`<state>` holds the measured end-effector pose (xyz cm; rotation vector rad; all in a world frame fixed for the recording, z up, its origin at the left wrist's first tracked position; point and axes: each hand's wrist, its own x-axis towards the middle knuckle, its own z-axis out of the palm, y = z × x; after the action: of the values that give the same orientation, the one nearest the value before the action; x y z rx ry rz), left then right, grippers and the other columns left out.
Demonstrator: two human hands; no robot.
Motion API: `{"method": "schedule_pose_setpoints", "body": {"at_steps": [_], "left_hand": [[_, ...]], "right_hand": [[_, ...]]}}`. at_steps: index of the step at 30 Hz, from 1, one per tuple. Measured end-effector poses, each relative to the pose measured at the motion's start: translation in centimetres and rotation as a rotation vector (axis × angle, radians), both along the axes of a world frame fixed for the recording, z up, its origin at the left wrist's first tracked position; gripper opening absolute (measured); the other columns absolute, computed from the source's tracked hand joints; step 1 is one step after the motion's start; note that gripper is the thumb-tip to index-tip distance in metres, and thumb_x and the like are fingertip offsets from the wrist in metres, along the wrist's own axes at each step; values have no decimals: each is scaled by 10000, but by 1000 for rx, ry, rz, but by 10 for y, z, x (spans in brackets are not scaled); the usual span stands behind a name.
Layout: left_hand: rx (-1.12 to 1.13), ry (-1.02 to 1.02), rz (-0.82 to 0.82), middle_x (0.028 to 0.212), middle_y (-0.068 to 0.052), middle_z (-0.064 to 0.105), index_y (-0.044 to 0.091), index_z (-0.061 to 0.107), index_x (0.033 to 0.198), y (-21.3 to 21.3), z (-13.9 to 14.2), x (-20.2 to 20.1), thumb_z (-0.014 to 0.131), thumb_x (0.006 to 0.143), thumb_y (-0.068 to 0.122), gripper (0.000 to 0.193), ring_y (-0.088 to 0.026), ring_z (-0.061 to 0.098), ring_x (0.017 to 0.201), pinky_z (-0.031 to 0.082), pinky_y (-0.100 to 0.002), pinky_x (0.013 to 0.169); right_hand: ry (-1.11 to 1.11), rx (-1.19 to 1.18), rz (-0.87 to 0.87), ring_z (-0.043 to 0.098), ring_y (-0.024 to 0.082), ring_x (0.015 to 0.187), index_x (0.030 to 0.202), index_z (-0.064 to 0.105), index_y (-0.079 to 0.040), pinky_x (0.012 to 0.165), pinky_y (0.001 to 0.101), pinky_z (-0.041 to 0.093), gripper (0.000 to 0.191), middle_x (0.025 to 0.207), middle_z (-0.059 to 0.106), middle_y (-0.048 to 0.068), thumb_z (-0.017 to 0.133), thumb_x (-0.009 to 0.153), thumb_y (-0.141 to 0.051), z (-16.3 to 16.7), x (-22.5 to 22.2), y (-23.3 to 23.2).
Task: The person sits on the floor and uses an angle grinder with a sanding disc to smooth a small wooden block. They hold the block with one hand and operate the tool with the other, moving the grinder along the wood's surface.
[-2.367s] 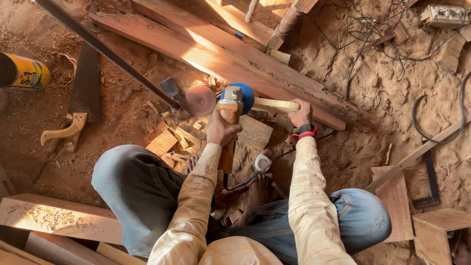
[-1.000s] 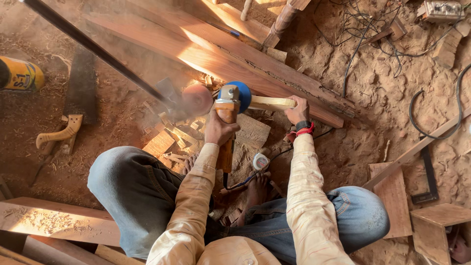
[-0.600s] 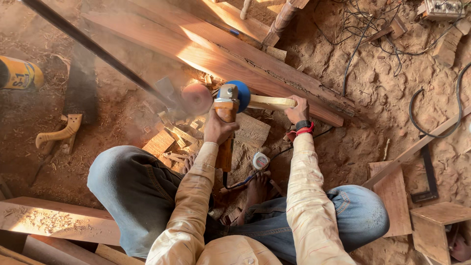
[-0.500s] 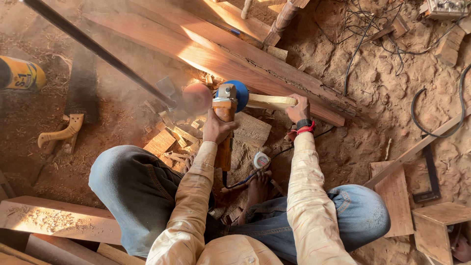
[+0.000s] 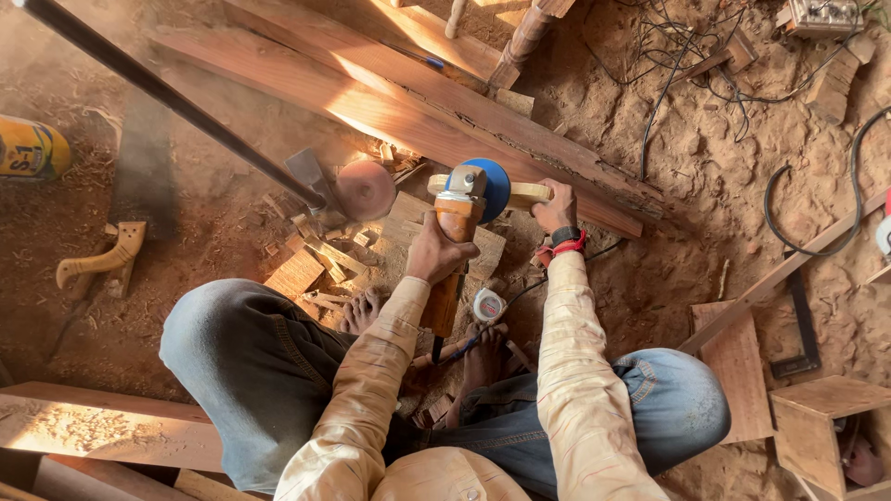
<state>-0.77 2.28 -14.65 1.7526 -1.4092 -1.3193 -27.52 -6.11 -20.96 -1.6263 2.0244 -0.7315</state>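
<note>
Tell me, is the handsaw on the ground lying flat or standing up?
Lying flat: the handsaw rests on its side on the dirt, blade and wooden handle both along the ground.

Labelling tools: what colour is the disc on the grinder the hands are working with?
Blue disc on an orange-bodied grinder, gripped by the left hand. Seen in the head view.

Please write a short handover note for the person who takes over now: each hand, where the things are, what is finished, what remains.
Left hand: grips the orange angle grinder, blue disc guard forward.
Right hand: presses the pale wooden piece against the disc, over the long plank.
Nearby: tape measure, handsaw at left.
Done: some sanding, dust around.
Left: cannot tell how much; the piece is under the disc.
</note>
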Motion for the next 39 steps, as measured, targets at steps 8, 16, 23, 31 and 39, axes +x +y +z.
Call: {"method": "schedule_pose_setpoints", "body": {"at_steps": [8, 16, 23, 31, 39], "left_hand": [[-55, 19, 1, 1027, -235, 715, 26, 493, 1154, -2, 17, -10, 837, 580, 414, 773, -389, 729, 922, 584, -473, 802], [1, -3, 1, 1030, -246, 710, 25, 479, 1173, -3, 12, -12, 826, 566, 379, 784, -406, 728, 913, 587, -481, 815], [-54, -22, 52, 1023, -254, 717, 35, 470, 1211, -5, -4, -2, 847, 583, 345, 795, -421, 712, 913, 576, -496, 807], [-18, -101, 42, 976, -239, 725, 58, 440, 1193, -8, -15, 12, 824, 610, 336, 752, -393, 747, 817, 620, -466, 763], [-27, -69, 95, 981, -249, 724, 48, 446, 1213, -5, -12, 14, 831, 617, 367, 777, -405, 738, 813, 618, -481, 761]], "right_hand": [[96, -112, 79, 662, 402, 1039, 1106, 729, -65, 927, 444, 528, 424, 1110, 683, 242, 778, 685, -50, -3, -2, 1], [-39, 149, 9, 682, 332, 1161, 1193, 724, -123, 1056, 405, 539, 429, 1224, 689, 183, 717, 765, -89, -5, -3, 3], [-63, 31, 16, 498, 340, 1216, 1118, 685, -116, 1103, 475, 397, 453, 1261, 501, 159, 682, 697, 50, -4, 6, -2], [-121, 107, -19, 474, 322, 1234, 1118, 672, -151, 1102, 480, 388, 473, 1285, 447, 141, 652, 697, 63, -2, 6, -1], [-3, -163, 84, 594, 359, 1086, 1056, 731, -111, 1007, 450, 478, 366, 1123, 620, 178, 691, 711, 3, 1, 3, -2]]}}
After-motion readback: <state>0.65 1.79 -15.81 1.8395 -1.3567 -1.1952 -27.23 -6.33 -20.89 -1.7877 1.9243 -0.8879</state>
